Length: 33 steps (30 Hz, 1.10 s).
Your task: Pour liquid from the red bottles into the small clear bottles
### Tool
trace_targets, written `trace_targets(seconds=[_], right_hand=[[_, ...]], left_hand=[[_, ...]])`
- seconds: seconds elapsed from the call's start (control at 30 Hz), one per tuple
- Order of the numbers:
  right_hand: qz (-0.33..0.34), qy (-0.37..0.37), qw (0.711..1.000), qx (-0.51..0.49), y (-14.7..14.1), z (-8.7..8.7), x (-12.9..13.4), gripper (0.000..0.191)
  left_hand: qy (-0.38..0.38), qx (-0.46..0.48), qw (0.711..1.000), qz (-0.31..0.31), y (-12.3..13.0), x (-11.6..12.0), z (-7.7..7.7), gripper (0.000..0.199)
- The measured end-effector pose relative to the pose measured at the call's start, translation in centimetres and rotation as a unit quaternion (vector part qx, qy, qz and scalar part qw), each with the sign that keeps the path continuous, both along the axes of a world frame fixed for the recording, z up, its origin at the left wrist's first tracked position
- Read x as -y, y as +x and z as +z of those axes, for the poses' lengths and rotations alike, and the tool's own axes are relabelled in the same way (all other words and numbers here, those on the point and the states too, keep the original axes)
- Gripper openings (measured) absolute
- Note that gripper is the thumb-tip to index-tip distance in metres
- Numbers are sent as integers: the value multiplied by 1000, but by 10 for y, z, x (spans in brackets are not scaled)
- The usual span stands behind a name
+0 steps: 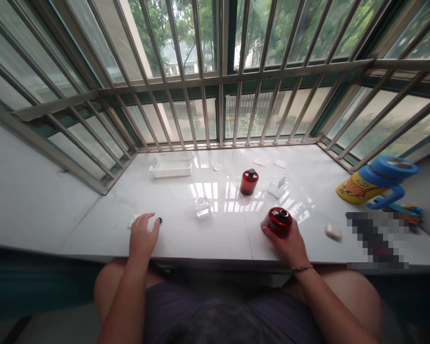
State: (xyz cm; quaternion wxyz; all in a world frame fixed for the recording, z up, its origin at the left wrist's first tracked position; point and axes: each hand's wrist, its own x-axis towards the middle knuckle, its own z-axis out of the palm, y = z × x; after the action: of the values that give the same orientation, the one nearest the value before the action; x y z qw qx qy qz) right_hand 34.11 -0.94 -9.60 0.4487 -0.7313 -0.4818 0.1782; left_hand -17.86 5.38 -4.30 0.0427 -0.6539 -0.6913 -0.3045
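Observation:
My right hand point(289, 241) is wrapped round a dark red bottle point(277, 220) near the front edge of the white counter. That bottle has no cap, and its round opening faces up. My left hand point(144, 231) rests low over the counter at the left, thumb and fingers apart. A small black cap point(160, 220) lies at my left thumb tip; I see no grip round it. Something pale, partly hidden, is beside my left fingers. Farther back stands a second red bottle point(249, 182) with a black cap on. Between the hands is a clear, blocky object point(201, 206).
A white basket point(172, 165) sits at the back left. Another clear object point(277, 186) and white pieces point(261, 161) lie behind the bottles. At the right are a pale oval object point(333, 232), a blue and yellow flask point(361, 184) and a blurred-out item. Window bars border the counter.

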Motion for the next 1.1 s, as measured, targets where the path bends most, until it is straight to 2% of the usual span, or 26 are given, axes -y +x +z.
trace_targets(seconds=[0.13, 0.23, 0.4, 0.57, 0.67, 0.73, 0.8, 0.87, 0.93, 1.0, 1.03, 1.1], right_hand=[[-1, -1, 1000, 6, 1, -2, 0, 92], [1, -1, 1000, 6, 0, -2, 0, 91], [4, 0, 1000, 3, -1, 1, 0, 90], [19, 25, 1000, 0, -1, -1, -1, 92], [24, 37, 999, -5, -1, -3, -3, 92], [23, 38, 999, -3, 0, -4, -3, 92], [21, 33, 999, 0, 0, -3, -3, 91], [19, 27, 999, 2, 0, -4, -2, 89], [17, 25, 1000, 6, 0, -5, -1, 88], [15, 24, 1000, 11, 0, -8, -1, 89], [13, 22, 1000, 14, 0, -9, -1, 90], [5, 39, 999, 27, 0, -11, -2, 92]], left_hand=[[-49, -46, 994, 88, -20, -4, -9, 46], [-82, -66, 991, 85, -33, -1, -16, 39], [-74, -62, 990, 100, -41, 7, -16, 37], [-67, -12, 993, 94, -55, 6, -15, 36], [-72, 69, 988, 117, -56, 5, -14, 41], [-56, 158, 977, 132, -45, 6, -10, 46], [-25, 252, 961, 108, -23, 6, -2, 51], [10, 322, 946, 30, 6, 3, 9, 53], [37, 399, 915, -45, 37, -4, 21, 50], [32, 443, 893, -80, 65, -10, 30, 45], [28, 433, 897, -82, 77, -11, 32, 43], [43, 350, 933, -73, 97, -6, 31, 36]])
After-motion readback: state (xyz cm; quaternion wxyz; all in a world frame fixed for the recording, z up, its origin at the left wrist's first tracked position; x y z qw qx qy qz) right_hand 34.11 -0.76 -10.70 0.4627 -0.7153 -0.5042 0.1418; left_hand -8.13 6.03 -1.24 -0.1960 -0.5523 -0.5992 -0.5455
